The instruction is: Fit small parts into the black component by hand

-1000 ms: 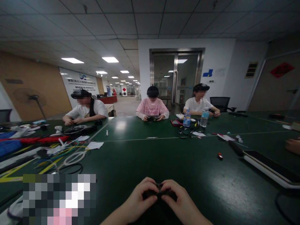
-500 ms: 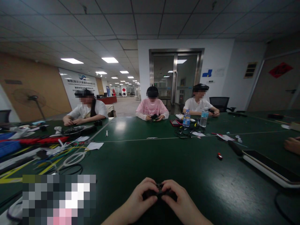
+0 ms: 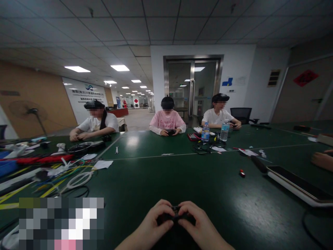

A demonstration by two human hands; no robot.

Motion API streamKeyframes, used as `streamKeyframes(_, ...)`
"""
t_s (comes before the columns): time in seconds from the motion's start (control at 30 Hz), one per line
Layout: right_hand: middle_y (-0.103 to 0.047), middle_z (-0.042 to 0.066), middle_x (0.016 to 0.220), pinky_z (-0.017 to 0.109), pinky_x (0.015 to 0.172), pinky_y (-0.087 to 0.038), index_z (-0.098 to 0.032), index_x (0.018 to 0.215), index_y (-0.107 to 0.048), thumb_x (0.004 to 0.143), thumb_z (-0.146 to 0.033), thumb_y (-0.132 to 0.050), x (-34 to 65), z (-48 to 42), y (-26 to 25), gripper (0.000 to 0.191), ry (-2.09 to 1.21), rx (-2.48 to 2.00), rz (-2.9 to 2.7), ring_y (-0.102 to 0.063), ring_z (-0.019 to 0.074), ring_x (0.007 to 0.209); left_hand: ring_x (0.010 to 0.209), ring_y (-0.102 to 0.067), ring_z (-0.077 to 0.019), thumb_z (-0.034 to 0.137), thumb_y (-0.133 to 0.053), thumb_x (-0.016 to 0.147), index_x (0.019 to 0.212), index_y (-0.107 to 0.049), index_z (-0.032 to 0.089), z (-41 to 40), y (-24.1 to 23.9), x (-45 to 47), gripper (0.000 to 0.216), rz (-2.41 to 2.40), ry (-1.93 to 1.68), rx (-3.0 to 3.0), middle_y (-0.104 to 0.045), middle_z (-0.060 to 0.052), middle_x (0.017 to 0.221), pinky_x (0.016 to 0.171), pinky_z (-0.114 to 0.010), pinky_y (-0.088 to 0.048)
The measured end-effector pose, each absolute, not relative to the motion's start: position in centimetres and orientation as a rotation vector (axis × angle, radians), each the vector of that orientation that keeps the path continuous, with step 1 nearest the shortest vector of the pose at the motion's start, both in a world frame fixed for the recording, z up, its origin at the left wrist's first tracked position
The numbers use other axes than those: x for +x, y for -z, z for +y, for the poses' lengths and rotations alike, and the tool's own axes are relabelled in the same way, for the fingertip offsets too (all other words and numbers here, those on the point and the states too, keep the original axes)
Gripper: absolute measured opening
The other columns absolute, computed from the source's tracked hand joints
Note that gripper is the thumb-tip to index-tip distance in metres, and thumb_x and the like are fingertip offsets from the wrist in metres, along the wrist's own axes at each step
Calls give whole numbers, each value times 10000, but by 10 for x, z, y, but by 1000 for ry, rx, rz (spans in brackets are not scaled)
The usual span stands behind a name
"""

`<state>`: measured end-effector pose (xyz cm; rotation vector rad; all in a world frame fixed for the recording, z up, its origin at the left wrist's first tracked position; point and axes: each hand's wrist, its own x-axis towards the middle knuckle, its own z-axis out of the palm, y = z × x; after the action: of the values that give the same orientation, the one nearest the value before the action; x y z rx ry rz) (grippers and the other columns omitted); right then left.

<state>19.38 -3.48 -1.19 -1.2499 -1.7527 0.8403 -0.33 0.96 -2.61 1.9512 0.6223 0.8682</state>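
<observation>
A small black object (image 3: 176,216) is pinched between my two hands, low in the middle of the head view. My left hand (image 3: 156,222) closes on its left side with thumb and fingertips. From the right, my right hand (image 3: 196,222) grips it the same way. The fingertips of both hands nearly meet over it, so most of its shape is hidden and I cannot make out its kind. Both hands are just above the dark green table (image 3: 130,184).
Cables (image 3: 78,180) and tools crowd the left side. A phone (image 3: 299,182) on a white block lies right, near a small red item (image 3: 242,173). Two water bottles (image 3: 205,133) stand farther back. Several people sit around the table; another person's hand (image 3: 322,159) shows at far right.
The view has shifted slightly, so the room and table appear a little farther left. My hands keep almost the same pinch on the small black object.
</observation>
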Motion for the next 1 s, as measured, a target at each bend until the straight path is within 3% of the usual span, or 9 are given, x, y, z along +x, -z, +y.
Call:
streamKeyframes(0.43,-632,7,993,258,791,-448,-234,827,-621,730,-78,-596,196,-32,18,186,-817,-1217,-1773,-601,176,919,878,-546,-202,277,-597,824,959,-628,232,11,29,-3,145,592,-880,1957,-517,-61,1036,741,-296,-421)
streamKeyframes(0.77,-643,-1,965,266,780,-456,-247,912,-610,741,-93,-586,195,-34,16,231,-817,-1247,-1777,-599,176,905,994,-546,-222,198,-593,817,989,-653,253,9,24,-4,191,606,-853,1940,-510,-53,1073,849,-331,-416)
streamKeyframes(1.0,-634,7,993,267,801,-457,-247,905,-627,756,-101,-580,195,-35,15,214,-810,-1201,-1790,-599,175,927,922,-550,-205,234,-597,811,969,-652,245,10,27,-4,168,617,-860,1956,-514,-52,1062,775,-300,-429)
